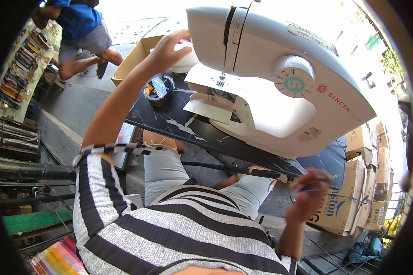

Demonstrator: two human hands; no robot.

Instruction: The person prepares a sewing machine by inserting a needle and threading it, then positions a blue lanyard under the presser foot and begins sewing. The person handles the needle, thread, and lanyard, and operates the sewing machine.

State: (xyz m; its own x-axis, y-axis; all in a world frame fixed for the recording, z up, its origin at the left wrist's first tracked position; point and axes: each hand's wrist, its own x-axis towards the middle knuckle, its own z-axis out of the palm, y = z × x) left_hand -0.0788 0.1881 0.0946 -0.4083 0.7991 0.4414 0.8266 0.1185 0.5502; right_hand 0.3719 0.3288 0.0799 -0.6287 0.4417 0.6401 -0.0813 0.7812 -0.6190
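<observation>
A white sewing machine [261, 50] stands on a black marbled tabletop [183, 130], its front flap [209, 109] folded down and the area under the needle exposed. Beyond its left end, my left hand [170, 51] reaches out with bent fingers around a smooth white piece [184, 62], mostly hidden by the hand and the machine. A round dark tin [158, 91] with small things on top sits below my left wrist. My right hand [309, 192] is raised near the table's front right edge, smeared by motion; whether it holds anything is unclear.
An open cardboard box [128, 59] stands behind the tin. Cardboard cartons [348, 197] tied with cord are stacked at the right. A person in a blue shirt [80, 20] is at the upper left, near a rack of colourful small goods [23, 68]. Metal bars [32, 172] run along the left.
</observation>
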